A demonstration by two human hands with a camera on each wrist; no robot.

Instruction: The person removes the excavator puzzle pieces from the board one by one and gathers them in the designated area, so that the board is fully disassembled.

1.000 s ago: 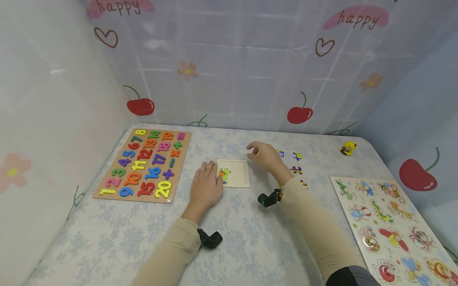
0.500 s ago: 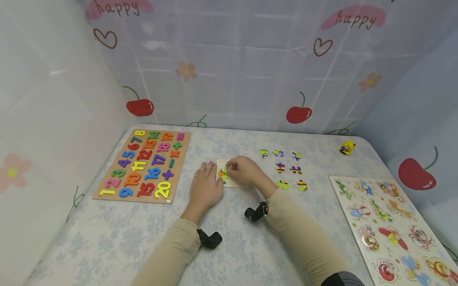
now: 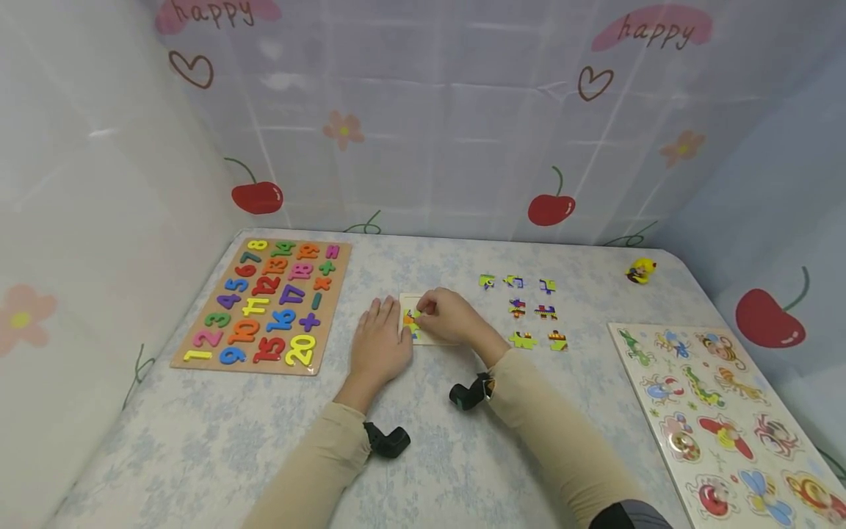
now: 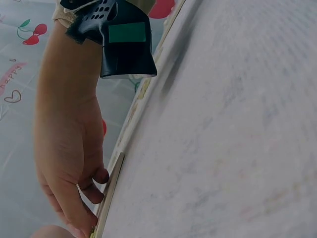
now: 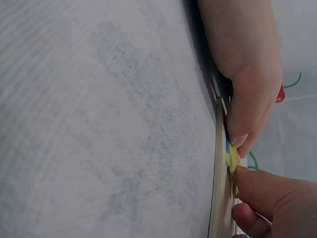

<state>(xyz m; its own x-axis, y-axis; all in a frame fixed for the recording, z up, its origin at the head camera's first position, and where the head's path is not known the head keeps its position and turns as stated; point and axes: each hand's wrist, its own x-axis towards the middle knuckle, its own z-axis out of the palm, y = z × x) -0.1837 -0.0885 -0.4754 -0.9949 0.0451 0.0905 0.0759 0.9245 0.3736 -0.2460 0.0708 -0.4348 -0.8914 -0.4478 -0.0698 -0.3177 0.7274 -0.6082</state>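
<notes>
A small square wooden puzzle tray [image 3: 439, 339] lies mid-table, partly covered by both hands. My left hand [image 3: 381, 347] rests along its left edge, fingers fairly straight. Inside the tray's left side are yellow-green jigsaw pieces [image 3: 409, 320]. Over the tray, my right hand [image 3: 453, 316] pinches a jigsaw piece [image 5: 234, 181] between thumb and fingers. The right wrist view has this piece close to the tray's rim [image 5: 218, 153], beside my left thumb; how it sits against the others is hidden. In the left wrist view, the fingers of my right hand [image 4: 72, 144] reach down to the tray.
Several loose jigsaw pieces [image 3: 517, 308] lie in rows right of the tray. A number board [image 3: 330, 305] lies at the left, an insect puzzle board [image 3: 667, 411] at the right. A small yellow toy [image 3: 641, 271] stands at the back right. Printed curtains [image 3: 423, 147] surround the table.
My right hand has moved left from beside the loose pieces to the tray, carrying a piece, and has stayed there over the last half second. The left hand has kept its place.
</notes>
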